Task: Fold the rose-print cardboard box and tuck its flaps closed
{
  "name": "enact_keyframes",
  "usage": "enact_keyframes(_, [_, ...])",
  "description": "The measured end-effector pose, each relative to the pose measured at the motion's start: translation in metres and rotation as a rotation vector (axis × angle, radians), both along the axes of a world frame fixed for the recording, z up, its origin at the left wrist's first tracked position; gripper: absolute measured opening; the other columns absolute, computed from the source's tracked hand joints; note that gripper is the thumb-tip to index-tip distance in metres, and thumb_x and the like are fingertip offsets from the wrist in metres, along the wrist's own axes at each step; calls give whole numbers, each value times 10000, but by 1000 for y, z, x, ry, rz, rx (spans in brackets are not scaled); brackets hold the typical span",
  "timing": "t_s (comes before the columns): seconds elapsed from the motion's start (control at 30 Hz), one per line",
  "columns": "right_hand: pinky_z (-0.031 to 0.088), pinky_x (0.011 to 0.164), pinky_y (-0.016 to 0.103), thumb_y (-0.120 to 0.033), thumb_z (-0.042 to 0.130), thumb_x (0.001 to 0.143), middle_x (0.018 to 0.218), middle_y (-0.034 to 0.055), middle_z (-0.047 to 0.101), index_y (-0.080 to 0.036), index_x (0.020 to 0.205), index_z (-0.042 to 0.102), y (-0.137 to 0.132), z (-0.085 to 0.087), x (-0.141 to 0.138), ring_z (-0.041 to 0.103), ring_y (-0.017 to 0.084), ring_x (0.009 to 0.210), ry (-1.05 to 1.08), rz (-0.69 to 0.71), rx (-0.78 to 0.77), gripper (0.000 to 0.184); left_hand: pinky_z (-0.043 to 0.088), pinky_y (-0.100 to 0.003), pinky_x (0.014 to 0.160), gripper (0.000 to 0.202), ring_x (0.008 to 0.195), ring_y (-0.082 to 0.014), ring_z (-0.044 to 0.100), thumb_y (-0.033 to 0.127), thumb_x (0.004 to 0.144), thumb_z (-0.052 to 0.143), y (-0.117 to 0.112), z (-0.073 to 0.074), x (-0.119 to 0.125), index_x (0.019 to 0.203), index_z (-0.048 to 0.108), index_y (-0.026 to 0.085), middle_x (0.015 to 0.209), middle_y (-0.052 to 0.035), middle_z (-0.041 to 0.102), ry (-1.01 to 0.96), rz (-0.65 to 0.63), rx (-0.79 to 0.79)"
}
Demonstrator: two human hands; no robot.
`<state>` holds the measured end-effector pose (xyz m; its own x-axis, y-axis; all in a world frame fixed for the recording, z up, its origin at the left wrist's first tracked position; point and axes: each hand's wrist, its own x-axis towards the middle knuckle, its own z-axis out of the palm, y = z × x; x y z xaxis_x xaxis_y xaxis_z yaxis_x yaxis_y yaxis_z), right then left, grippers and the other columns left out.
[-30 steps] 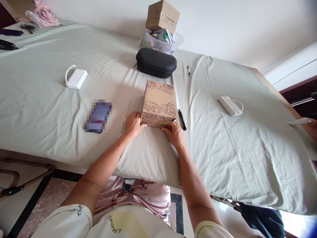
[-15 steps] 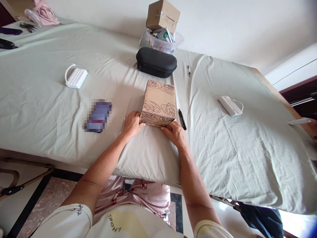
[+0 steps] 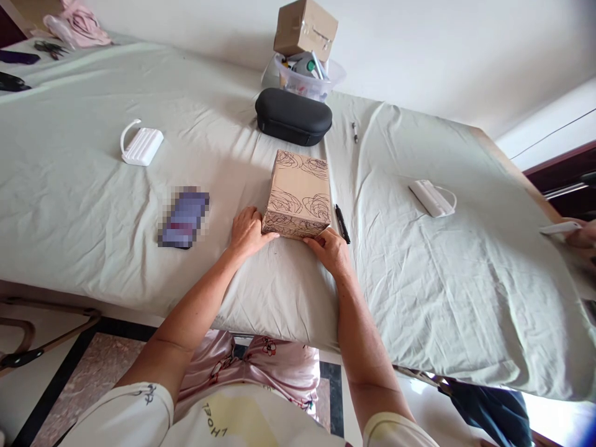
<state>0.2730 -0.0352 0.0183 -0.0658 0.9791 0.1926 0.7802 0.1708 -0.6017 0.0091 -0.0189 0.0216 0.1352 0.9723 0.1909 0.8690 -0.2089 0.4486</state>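
A brown cardboard box [image 3: 302, 184] with black scribbled swirls on its top and near side sits on the cloth in front of me. My left hand [image 3: 249, 233] grips its near left corner, the thumb along the lower front edge. At the near right corner, my right hand [image 3: 331, 251] holds the box the same way, thumb at the bottom edge and fingers bent against the side. Some fingers of both hands are hidden behind the corners. Just right of the box lies a black marker pen [image 3: 342, 223].
Beyond the box are a black zip case [image 3: 294, 117] and a clear basin [image 3: 305, 85] under a carton [image 3: 306, 28]. A blurred phone [image 3: 184, 218] and white device [image 3: 143, 146] lie left; another white device [image 3: 432, 198] lies right. Another person's hand [image 3: 584, 234] shows at the right edge.
My left thumb has slid slightly right along the box's bottom edge. The other person's hand has come a little further into view. The box stays in place.
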Motion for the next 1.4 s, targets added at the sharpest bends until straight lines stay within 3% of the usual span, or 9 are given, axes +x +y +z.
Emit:
enact_keyframes(0.67, [401, 671, 312, -463, 683, 908, 818, 24, 630, -234, 698, 510, -2, 0, -3, 551, 167, 701, -13, 16, -21, 355, 524, -456, 1051, 246, 1280, -346, 652, 277, 878, 857, 3, 1, -3, 1075, 734, 197, 1246, -125, 748, -73, -45, -32])
enact_keyframes(0.83, [424, 661, 317, -526, 664, 922, 809, 29, 649, -233, 694, 542, -1, 0, -1, 561, 168, 691, 2, 42, 3, 391, 527, -473, 1084, 209, 1309, -349, 651, 236, 895, 817, 3, 2, -3, 1075, 728, 178, 1264, -144, 748, -47, -37, -48])
enact_keyframes(0.9, [431, 650, 316, -619, 675, 910, 774, 22, 638, -234, 692, 552, -2, 2, -1, 560, 164, 673, 20, 25, 8, 459, 536, -480, 1078, 234, 1278, -356, 669, 293, 890, 830, 3, 3, -4, 1072, 732, 182, 1247, -147, 754, -36, -44, -31])
enact_keyframes(1.0, [481, 663, 315, -744, 677, 883, 738, 4, 638, -236, 776, 605, -3, 4, -1, 577, 160, 661, 120, -54, 34, 524, 557, -505, 1052, 394, 1202, -381, 703, 511, 853, 861, 4, 0, -6, 1040, 733, 190, 1163, -158, 766, -56, -14, 9])
enact_keyframes(1.1, [561, 715, 331, -769, 682, 874, 902, 23, 719, -243, 1151, 669, -2, 0, -3, 637, 167, 725, 267, -99, 125, 594, 575, -523, 1050, 628, 1185, -391, 723, 710, 838, 802, 6, -7, -5, 1156, 700, 178, 1151, -171, 768, -186, 35, 77])
enact_keyframes(1.2, [611, 755, 364, -727, 694, 887, 1227, 91, 710, -287, 1582, 431, 0, -6, -4, 689, 190, 870, 321, -75, 278, 864, 549, -486, 1145, 874, 1392, -354, 640, 776, 893, 697, 8, -17, -2, 1518, 493, 200, 1483, -198, 644, -392, -18, 241])
enact_keyframes(1.27, [633, 807, 399, -682, 669, 928, 1413, 130, 629, -333, 1665, 316, 0, -9, -4, 697, 218, 998, 276, -48, 373, 889, 498, -481, 1217, 936, 1533, -343, 517, 779, 945, 616, 8, -20, 0, 1653, 318, 244, 1685, -205, 444, -448, -101, 357])
enact_keyframes(1.33, [645, 894, 459, -634, 629, 974, 1532, 146, 544, -365, 1659, 346, -2, -8, -6, 672, 268, 1177, 189, -23, 435, 789, 432, -515, 1272, 861, 1613, -365, 404, 740, 993, 567, 7, -19, 3, 1676, 306, 285, 1778, -187, 276, -411, -180, 446])
enact_keyframes(1.4, [628, 999, 533, -586, 598, 1007, 1579, 143, 494, -364, 1602, 457, -5, -5, -10, 598, 320, 1355, 110, 10, 469, 650, 365, -557, 1312, 728, 1658, -390, 312, 671, 1017, 577, 3, -15, 5, 1634, 415, 321, 1817, -141, 179, -332, -222, 501])
